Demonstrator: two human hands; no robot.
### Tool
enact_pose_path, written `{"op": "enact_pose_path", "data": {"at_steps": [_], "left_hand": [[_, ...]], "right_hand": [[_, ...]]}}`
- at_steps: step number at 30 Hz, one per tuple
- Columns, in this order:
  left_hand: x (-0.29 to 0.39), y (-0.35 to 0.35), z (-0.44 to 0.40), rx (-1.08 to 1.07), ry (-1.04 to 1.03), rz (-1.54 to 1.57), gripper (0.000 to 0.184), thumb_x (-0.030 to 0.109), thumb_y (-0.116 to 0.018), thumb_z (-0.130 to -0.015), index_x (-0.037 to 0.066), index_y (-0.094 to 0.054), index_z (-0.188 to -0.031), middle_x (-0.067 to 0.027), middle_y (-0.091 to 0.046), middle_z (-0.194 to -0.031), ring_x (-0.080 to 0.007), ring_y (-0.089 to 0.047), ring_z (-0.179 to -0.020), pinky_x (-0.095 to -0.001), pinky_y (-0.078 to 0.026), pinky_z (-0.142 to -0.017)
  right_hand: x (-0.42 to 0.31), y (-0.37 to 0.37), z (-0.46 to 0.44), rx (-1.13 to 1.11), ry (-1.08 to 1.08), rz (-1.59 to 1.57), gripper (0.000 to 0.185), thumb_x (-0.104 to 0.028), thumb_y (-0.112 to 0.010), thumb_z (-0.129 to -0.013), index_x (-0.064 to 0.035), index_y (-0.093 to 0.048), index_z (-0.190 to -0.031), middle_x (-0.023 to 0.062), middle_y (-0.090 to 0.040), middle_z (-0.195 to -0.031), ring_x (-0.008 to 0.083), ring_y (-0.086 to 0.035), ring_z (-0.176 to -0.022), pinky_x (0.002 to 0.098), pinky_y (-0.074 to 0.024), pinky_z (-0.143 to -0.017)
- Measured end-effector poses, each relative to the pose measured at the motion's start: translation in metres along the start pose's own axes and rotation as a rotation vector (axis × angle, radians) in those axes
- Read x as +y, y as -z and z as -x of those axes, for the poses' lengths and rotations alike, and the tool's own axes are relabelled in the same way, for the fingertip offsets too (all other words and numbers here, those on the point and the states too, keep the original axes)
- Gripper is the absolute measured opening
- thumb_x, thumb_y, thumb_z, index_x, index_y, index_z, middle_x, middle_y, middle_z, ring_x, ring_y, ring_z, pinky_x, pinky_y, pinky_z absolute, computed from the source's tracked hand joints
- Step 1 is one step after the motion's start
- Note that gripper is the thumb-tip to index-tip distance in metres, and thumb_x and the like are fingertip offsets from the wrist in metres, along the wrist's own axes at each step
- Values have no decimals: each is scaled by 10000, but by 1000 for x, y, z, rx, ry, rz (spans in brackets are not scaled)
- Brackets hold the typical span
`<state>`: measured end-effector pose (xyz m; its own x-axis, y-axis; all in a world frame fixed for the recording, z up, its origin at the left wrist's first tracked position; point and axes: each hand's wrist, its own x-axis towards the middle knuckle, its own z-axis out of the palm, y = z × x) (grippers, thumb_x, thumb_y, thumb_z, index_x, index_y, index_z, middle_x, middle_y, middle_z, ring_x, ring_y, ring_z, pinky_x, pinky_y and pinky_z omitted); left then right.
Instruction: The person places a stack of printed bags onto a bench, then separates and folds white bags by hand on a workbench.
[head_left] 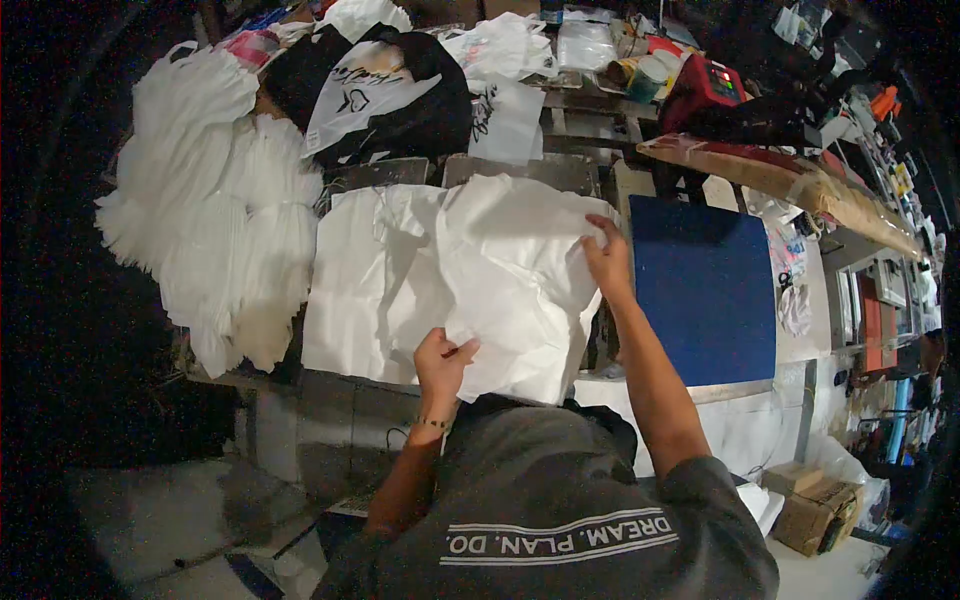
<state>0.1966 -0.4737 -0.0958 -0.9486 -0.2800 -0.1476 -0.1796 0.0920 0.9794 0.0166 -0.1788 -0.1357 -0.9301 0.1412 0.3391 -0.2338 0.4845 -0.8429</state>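
Observation:
A crumpled white cloth-like sheet lies in front of me, its right part raised in folds over another white sheet on the left. At the near edge my left hand is closed, with thumb and fingers pinching the material. My right hand grips the upper right edge between thumb and fingers. Parts of the fingertips are hidden, and whether the pieces are bags I cannot tell.
Bundled white bags are piled at the left. A black and white printed bag lies behind. To the right are a dark blue board, a long taped package and a red device. A cardboard box sits lower right.

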Motion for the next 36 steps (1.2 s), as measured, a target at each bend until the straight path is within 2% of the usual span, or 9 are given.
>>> {"op": "enact_pose_path", "data": {"at_steps": [5,8,10,15,18,24,26,30,36], "left_hand": [[-18,19,31,21,168,-100,677,100,-840,-787,-44,-431,-1307,-185,-697,-1083,-263,-720,-864,-353,-571,-742],[-85,36,26,-6,51,-547,853,161,-873,-740,-41,-341,-1376,-223,-637,-1160,-350,-672,-985,-416,-542,-843],[-13,32,36,182,-273,-654,908,203,-896,-705,-46,-335,-1375,-236,-596,-1138,-395,-612,-1063,-456,-498,-901],[107,1,23,112,-593,-422,164,73,-805,-825,26,-683,-924,-53,-633,-827,-129,-532,-605,-272,-432,-544],[115,-58,-18,-151,-306,-210,273,203,-810,-875,-9,-706,-1013,-71,-713,-887,-98,-616,-742,-262,-496,-635],[85,-91,-50,-202,-346,-193,281,259,-702,-949,-13,-657,-900,-23,-643,-713,-70,-572,-653,-263,-485,-585],[77,-87,-50,-191,-215,-250,281,221,-711,-898,-45,-682,-984,-104,-667,-700,-162,-604,-628,-329,-491,-604],[57,-87,-54,-102,-258,-118,212,173,-733,-876,-33,-691,-897,-64,-650,-661,-99,-532,-591,-302,-440,-547],[91,-70,-42,-77,-494,-273,272,221,-767,-898,-42,-695,-884,-32,-624,-639,-78,-522,-566,-288,-447,-523]], "right_hand": [[-10,-2,-6,-44,-68,-195,373,-120,-615,-941,-43,-614,-1306,98,-658,-1211,169,-611,-1062,278,-488,-877],[-26,7,-9,-93,-88,-337,380,-96,-641,-935,-50,-606,-1310,109,-655,-1216,161,-584,-1130,280,-470,-930],[-42,8,-2,-41,-105,-412,369,-87,-663,-927,-44,-609,-1290,104,-656,-1203,152,-588,-1112,282,-472,-925],[-65,22,13,-204,-173,-378,231,-130,-776,-883,21,-620,-962,71,-640,-950,170,-616,-916,290,-492,-839],[-92,21,34,-271,-140,-402,215,-112,-780,-867,16,-609,-888,62,-649,-893,153,-610,-835,294,-492,-765],[-112,12,55,-263,209,-360,291,-94,-848,-777,0,-615,-925,117,-663,-951,233,-665,-881,339,-542,-763],[-116,15,60,-273,189,-323,348,-126,-868,-762,-8,-621,-978,113,-663,-988,241,-661,-900,344,-543,-781],[-126,23,60,-317,141,-280,512,-203,-897,-744,-23,-616,-1133,106,-653,-1099,248,-648,-978,356,-542,-852],[-116,28,52,-299,-2,-325,404,-195,-796,-868,-15,-609,-1177,124,-695,-1006,226,-670,-822,342,-557,-782]]}}
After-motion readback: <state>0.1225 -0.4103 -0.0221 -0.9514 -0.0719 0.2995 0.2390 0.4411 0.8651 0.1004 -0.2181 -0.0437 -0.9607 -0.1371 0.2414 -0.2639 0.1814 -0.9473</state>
